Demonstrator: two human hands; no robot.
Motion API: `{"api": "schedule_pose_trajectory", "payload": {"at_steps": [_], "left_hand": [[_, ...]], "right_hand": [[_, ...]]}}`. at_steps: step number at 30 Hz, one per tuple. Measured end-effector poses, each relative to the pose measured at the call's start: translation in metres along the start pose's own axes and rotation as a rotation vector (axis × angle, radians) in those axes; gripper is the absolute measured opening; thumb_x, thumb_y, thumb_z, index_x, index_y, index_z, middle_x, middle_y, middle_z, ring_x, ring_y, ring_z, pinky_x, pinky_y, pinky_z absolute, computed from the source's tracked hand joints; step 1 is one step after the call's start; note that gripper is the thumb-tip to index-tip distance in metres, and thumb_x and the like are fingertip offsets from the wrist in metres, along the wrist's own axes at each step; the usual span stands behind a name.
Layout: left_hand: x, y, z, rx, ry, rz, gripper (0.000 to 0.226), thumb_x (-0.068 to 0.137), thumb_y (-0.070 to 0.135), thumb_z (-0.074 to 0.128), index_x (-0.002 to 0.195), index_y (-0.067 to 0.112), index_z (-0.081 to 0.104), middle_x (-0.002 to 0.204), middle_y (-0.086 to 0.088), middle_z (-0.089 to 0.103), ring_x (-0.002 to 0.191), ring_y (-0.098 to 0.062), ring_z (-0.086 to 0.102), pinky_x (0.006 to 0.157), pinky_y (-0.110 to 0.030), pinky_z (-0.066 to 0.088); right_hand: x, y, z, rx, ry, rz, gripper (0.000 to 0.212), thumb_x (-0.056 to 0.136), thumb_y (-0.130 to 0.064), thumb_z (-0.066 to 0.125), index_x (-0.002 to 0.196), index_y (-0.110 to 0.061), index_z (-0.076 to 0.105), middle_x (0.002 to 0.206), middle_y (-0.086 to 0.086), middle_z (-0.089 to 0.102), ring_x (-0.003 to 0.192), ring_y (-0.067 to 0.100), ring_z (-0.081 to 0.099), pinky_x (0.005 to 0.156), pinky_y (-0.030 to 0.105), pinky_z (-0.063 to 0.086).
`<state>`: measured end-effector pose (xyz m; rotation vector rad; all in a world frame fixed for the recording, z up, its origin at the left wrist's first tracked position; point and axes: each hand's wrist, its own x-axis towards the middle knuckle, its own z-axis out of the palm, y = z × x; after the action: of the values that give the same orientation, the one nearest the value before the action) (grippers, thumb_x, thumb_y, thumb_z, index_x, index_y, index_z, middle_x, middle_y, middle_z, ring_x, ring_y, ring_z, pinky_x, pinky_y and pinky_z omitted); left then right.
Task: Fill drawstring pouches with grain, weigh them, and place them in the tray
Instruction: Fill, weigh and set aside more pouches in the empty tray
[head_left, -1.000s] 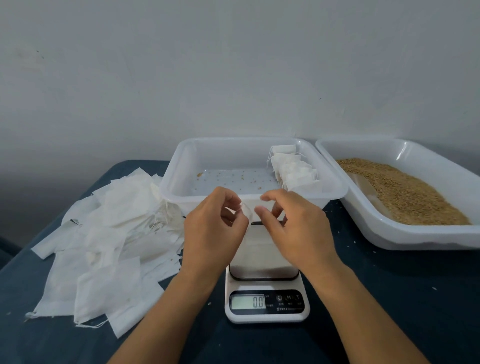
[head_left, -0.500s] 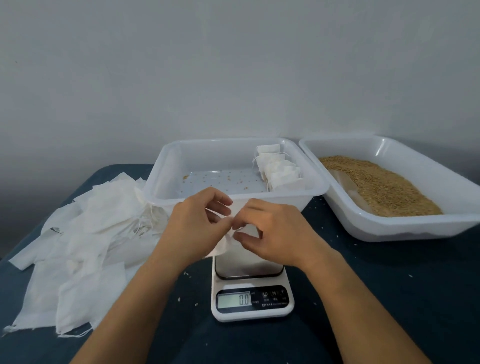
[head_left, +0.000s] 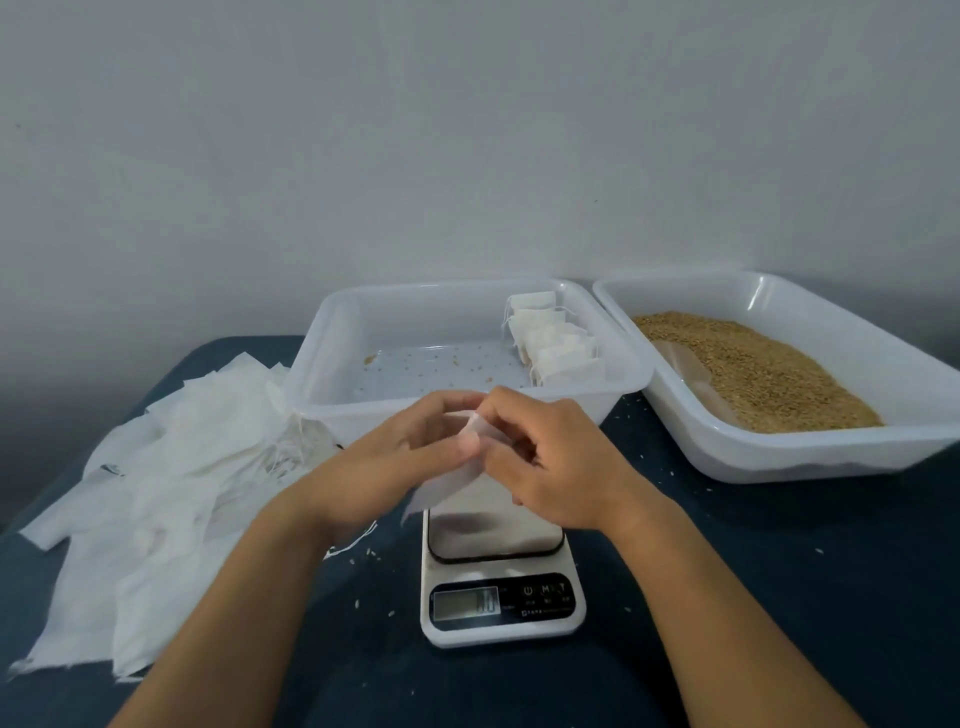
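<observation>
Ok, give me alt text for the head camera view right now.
Two hands, left hand and right hand, pinch an empty white pouch above a kitchen scale. Behind sit a tray holding filled pouches and a tray of grain.

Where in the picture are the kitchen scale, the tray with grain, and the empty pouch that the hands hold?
kitchen scale (head_left: 501, 626), head view, on its white front edge.
tray with grain (head_left: 810, 457), head view, on its near wall.
empty pouch (head_left: 441, 491), head view, on its hanging lower part.
</observation>
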<state>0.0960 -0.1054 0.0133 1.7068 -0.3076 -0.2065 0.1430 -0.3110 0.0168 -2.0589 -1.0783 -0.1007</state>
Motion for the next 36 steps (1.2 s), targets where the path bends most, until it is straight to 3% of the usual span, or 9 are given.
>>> {"api": "schedule_pose_trajectory", "payload": {"at_steps": [3,6,11,14,18,25,28,31,36], "left_hand": [[0.003,0.004,-0.001,0.009,-0.161,-0.102,0.052,0.087,0.041,0.074,0.136,0.031,0.059,0.131,-0.004,0.067,0.122,-0.023,0.065,0.099,-0.043,0.054],[0.009,0.006,0.002,-0.044,-0.234,-0.189,0.037,0.081,0.034,0.078,0.118,0.033,0.071,0.115,-0.003,0.071,0.104,-0.022,0.07,0.083,-0.035,0.058],[0.015,0.009,0.004,-0.058,-0.267,-0.178,0.024,0.074,0.027,0.073,0.098,0.03,0.075,0.092,0.004,0.065,0.086,-0.015,0.063,0.069,-0.029,0.055],[0.016,0.011,0.003,0.016,-0.297,-0.182,0.024,0.076,0.028,0.073,0.099,0.033,0.074,0.096,0.005,0.064,0.09,-0.012,0.064,0.069,-0.027,0.055],[0.015,0.01,0.002,0.063,-0.295,-0.174,0.035,0.077,0.027,0.074,0.111,0.029,0.071,0.101,0.004,0.063,0.094,-0.01,0.063,0.074,-0.026,0.055],[0.018,0.009,0.01,0.1,-0.307,-0.174,0.023,0.081,0.015,0.07,0.098,0.031,0.069,0.09,0.009,0.066,0.089,-0.006,0.066,0.076,-0.031,0.058],[0.019,0.01,0.013,0.045,-0.3,-0.165,0.022,0.08,0.025,0.071,0.098,0.037,0.073,0.095,0.009,0.068,0.094,-0.01,0.066,0.079,-0.032,0.059],[0.019,0.01,0.014,-0.004,-0.319,-0.159,0.026,0.08,0.028,0.072,0.103,0.039,0.075,0.1,0.01,0.07,0.096,-0.011,0.067,0.079,-0.031,0.059],[0.022,0.009,0.014,0.018,-0.332,-0.174,0.019,0.072,0.023,0.074,0.087,0.035,0.073,0.092,0.006,0.067,0.091,-0.013,0.068,0.078,-0.036,0.061]], "right_hand": [[-0.001,-0.004,-0.006,0.083,-0.001,0.024,0.008,0.102,-0.017,0.059,0.095,-0.018,0.064,0.073,-0.001,0.068,0.064,0.019,0.064,0.064,0.044,0.054],[-0.004,-0.007,-0.012,0.119,-0.022,0.004,0.014,0.101,-0.016,0.057,0.09,-0.018,0.065,0.073,-0.001,0.069,0.065,0.016,0.064,0.063,0.031,0.054],[-0.006,-0.006,-0.022,0.101,-0.155,0.06,0.023,0.099,-0.023,0.061,0.081,-0.012,0.068,0.076,-0.015,0.061,0.072,0.009,0.061,0.063,0.026,0.054],[-0.006,-0.007,-0.025,0.076,-0.231,0.109,0.021,0.099,-0.026,0.062,0.089,-0.01,0.072,0.088,-0.002,0.065,0.07,0.014,0.061,0.062,0.035,0.056],[-0.008,-0.014,-0.027,0.088,-0.265,0.132,0.014,0.101,-0.033,0.063,0.088,-0.035,0.067,0.092,-0.011,0.072,0.058,0.003,0.062,0.055,0.021,0.05],[-0.008,-0.02,-0.034,-0.022,-0.229,0.032,0.032,0.102,-0.044,0.058,0.071,-0.039,0.06,0.062,-0.024,0.055,0.056,0.005,0.045,0.057,0.016,0.037],[-0.009,-0.016,-0.036,-0.017,-0.265,0.052,0.016,0.102,-0.044,0.059,0.097,-0.032,0.07,0.073,-0.016,0.062,0.058,0.004,0.052,0.057,0.016,0.04],[-0.011,-0.012,-0.033,-0.034,-0.263,0.06,0.022,0.101,-0.042,0.062,0.117,-0.029,0.068,0.082,-0.015,0.065,0.062,0.002,0.053,0.059,0.016,0.042],[-0.012,-0.013,-0.038,-0.014,-0.243,0.062,0.019,0.1,-0.045,0.061,0.088,-0.031,0.067,0.076,-0.029,0.064,0.054,0.009,0.052,0.055,0.02,0.044]]}}
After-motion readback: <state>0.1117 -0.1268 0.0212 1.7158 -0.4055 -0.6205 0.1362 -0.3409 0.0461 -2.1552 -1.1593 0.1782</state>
